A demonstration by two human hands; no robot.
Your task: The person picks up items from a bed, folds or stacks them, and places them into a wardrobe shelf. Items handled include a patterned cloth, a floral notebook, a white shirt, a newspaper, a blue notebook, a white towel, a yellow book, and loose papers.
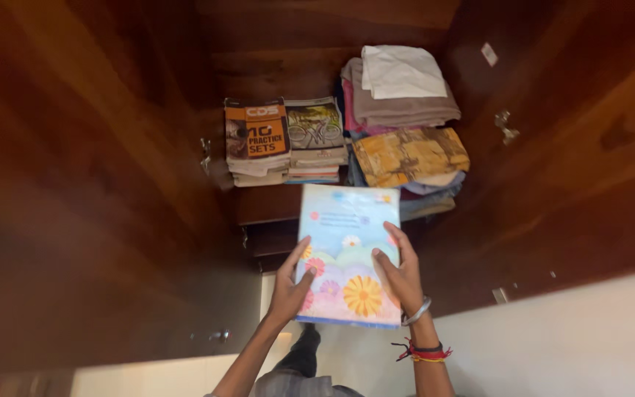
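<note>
Head view: wooden cupboard (112,147) shelf (270,204) holds books (257,141).

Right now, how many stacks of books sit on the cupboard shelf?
2: an orange-covered stack at the left and a bicycle-covered stack beside it, next to the folded clothes. More may be hidden behind the flowered book.

Small white label (489,54) on right wooden door (567,132).
</note>
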